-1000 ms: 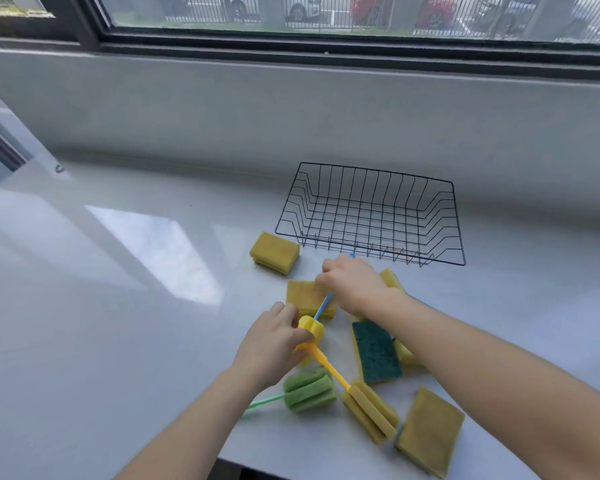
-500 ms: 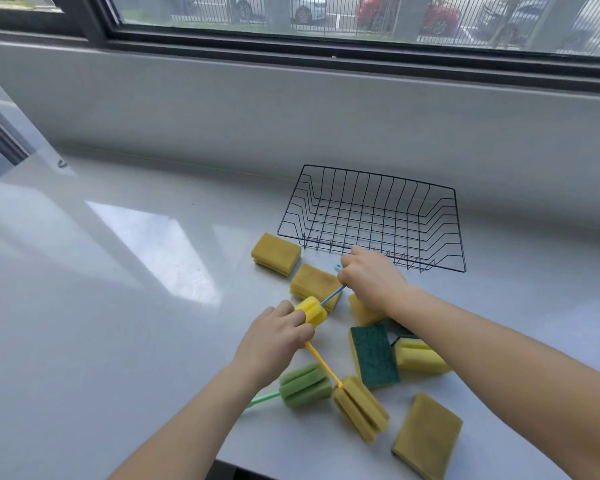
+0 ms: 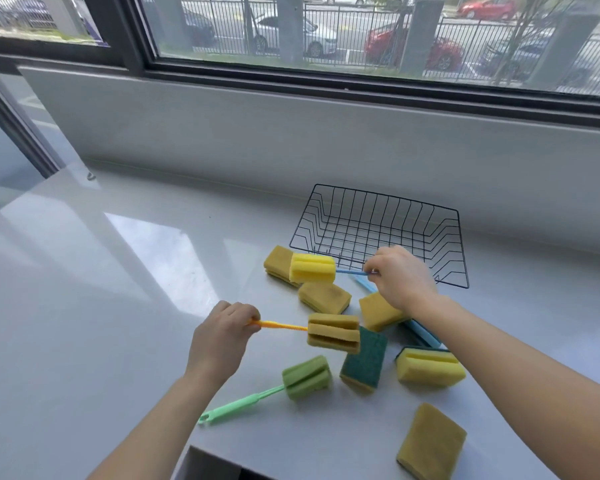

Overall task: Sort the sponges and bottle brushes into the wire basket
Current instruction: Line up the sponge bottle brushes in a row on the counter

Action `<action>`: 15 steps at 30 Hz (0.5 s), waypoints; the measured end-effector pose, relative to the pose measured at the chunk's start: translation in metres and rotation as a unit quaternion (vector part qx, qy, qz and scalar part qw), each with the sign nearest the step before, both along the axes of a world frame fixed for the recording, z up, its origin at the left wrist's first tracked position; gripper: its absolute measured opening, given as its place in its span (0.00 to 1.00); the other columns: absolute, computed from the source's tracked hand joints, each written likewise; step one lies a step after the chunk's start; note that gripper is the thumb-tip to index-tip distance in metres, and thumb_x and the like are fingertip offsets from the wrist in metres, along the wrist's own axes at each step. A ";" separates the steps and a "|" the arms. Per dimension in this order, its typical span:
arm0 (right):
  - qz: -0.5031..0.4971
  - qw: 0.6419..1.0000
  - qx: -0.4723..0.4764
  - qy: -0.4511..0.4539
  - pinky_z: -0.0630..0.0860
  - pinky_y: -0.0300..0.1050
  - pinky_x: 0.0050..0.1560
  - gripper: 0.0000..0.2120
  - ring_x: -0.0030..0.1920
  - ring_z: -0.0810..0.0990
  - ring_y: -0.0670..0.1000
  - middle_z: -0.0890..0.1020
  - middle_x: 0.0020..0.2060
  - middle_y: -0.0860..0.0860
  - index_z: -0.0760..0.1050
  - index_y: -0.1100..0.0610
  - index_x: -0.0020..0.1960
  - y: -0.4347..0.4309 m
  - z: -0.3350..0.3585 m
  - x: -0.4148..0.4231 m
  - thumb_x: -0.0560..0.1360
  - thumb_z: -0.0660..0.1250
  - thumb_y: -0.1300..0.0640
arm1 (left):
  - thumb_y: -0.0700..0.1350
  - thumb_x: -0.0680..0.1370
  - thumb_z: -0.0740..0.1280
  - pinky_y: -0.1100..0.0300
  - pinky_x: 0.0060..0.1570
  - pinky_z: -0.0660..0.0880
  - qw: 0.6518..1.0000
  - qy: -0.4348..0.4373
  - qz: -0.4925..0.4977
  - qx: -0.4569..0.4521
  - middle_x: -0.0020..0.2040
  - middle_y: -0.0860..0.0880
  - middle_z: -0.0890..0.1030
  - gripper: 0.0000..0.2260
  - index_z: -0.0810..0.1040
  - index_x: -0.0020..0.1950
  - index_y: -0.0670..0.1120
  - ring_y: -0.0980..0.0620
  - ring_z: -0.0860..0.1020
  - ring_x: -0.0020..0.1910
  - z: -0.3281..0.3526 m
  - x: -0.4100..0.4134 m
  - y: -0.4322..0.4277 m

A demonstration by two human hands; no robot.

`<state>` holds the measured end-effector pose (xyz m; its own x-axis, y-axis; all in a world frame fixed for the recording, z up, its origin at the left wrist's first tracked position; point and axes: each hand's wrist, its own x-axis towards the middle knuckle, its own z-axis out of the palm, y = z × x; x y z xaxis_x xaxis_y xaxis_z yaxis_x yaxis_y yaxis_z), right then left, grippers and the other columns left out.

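Observation:
My right hand [image 3: 400, 277] grips the blue handle of a bottle brush with a bright yellow foam head [image 3: 312, 268], held level just in front of the empty black wire basket [image 3: 454, 258]. My left hand [image 3: 222, 336] grips the orange handle of a second brush whose mustard foham head [image 3: 333, 333] hovers over the sponges. A green bottle brush [image 3: 302, 377] lies on the counter below. Several yellow sponges [image 3: 324, 297] lie around, one with its dark green scourer side up [image 3: 364, 363].
A white counter [image 3: 101, 306] carries everything; its front edge drops off near the bottom at centre. A grey wall and a window sill rise right behind the basket. Another blue handle [image 3: 424, 336] lies under my right forearm.
Both hands have lifted their brushes off the counter. The blue-handled brush rose toward the basket and the orange-handled brush swung up to level. The view tilted up.

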<state>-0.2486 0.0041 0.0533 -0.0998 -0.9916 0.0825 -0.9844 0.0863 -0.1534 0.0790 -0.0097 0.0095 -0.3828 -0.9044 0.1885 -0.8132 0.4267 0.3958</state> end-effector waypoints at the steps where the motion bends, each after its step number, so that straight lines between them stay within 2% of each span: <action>1: -0.010 1.000 -0.004 -0.014 0.76 0.50 0.46 0.07 0.54 0.75 0.53 0.80 0.47 0.47 0.83 0.49 0.52 0.001 0.001 0.003 0.80 0.66 0.54 | 0.48 0.76 0.71 0.55 0.33 0.71 0.999 0.012 0.031 0.013 0.37 0.58 0.76 0.03 0.78 0.45 0.55 0.56 0.71 0.42 -0.002 0.006 0.000; 4: -0.034 0.998 -0.004 -0.055 0.74 0.49 0.45 0.06 0.52 0.77 0.55 0.81 0.48 0.49 0.83 0.51 0.52 0.000 0.000 0.018 0.79 0.68 0.54 | 0.52 0.77 0.68 0.58 0.31 0.66 0.990 0.043 0.120 0.056 0.36 0.55 0.75 0.02 0.77 0.45 0.57 0.56 0.72 0.38 -0.007 0.024 0.001; 8: -0.048 0.991 0.002 -0.124 0.75 0.48 0.40 0.05 0.43 0.77 0.53 0.82 0.43 0.47 0.83 0.51 0.50 -0.008 -0.002 0.051 0.77 0.69 0.55 | 0.52 0.77 0.69 0.59 0.32 0.67 0.970 0.093 0.201 0.103 0.37 0.57 0.78 0.02 0.78 0.44 0.57 0.57 0.75 0.37 -0.015 0.047 0.004; 13: -0.050 0.977 0.025 -0.206 0.76 0.46 0.42 0.05 0.45 0.81 0.53 0.84 0.41 0.47 0.84 0.51 0.48 -0.020 -0.009 0.103 0.73 0.71 0.55 | 0.50 0.74 0.72 0.58 0.35 0.73 0.930 0.174 0.281 0.159 0.35 0.57 0.81 0.05 0.79 0.39 0.56 0.58 0.78 0.37 -0.023 0.077 0.008; 15: -0.044 0.971 0.038 -0.232 0.75 0.45 0.43 0.06 0.46 0.81 0.52 0.84 0.41 0.47 0.85 0.52 0.49 -0.024 -0.014 0.125 0.73 0.72 0.55 | 0.50 0.73 0.72 0.54 0.36 0.78 0.908 0.212 0.312 0.183 0.33 0.56 0.83 0.05 0.81 0.38 0.55 0.57 0.80 0.37 -0.025 0.087 0.008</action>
